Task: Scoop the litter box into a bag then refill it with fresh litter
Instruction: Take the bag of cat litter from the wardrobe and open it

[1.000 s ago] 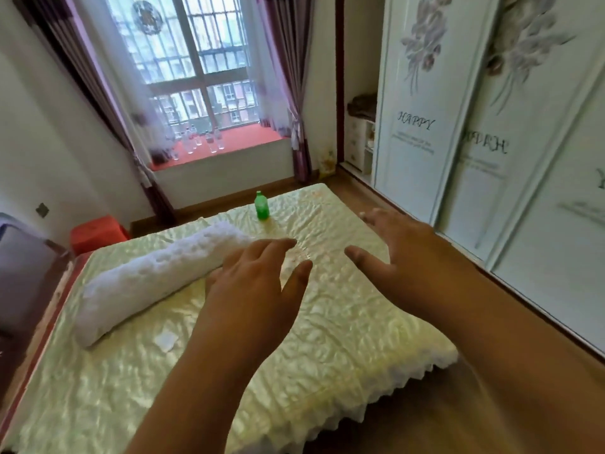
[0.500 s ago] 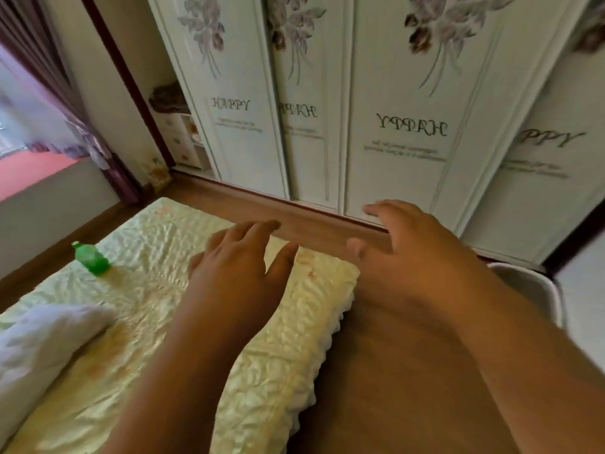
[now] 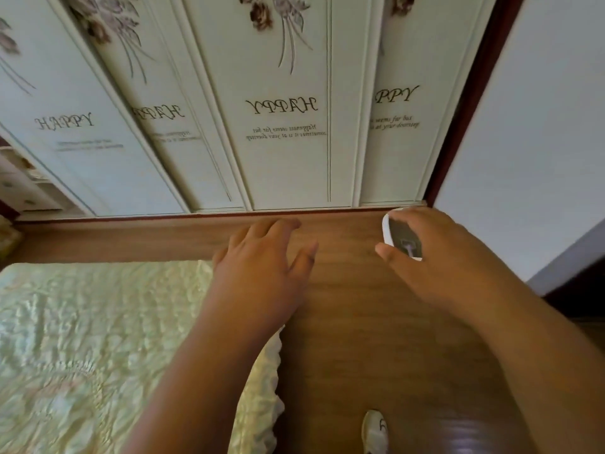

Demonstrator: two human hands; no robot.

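Two bare forearms reach forward from the bottom edge, and both hands hang in the air with nothing in them. Nearest, at about 6 o'clock, a pale shoe (image 3: 375, 432) stands on the brown wooden floor (image 3: 353, 322). From 7 to 9 o'clock lies a bed with a shiny cream quilted cover (image 3: 82, 339), its frilled edge running down beside the left forearm.

Near the centre, the left hand (image 3: 262, 267) is palm down, fingers loosely spread and relaxed, thumb out to the side, gripping nothing; it hovers over the corner of the bed and the floor. At about 3 o'clock from it, apart from it, the right hand (image 3: 435, 253) is also slack, fingers gently bent, thumb stretched toward the left, holding nothing.

Just past the right hand, partly hidden behind its fingers, sits the litter box (image 3: 397, 235), a white-rimmed tub with a dark inside, on the floor near the foot of the wardrobe. A pale tool with a handle lies inside it; blur keeps me from telling more. Whether the fingers touch its rim I cannot tell.

Farthest, from 10 to 1 o'clock, rise the white wardrobe doors (image 3: 284, 142), printed with flowers and the word HAPPY. At 2 o'clock a plain white wall (image 3: 540, 126) stands beside a dark red frame.
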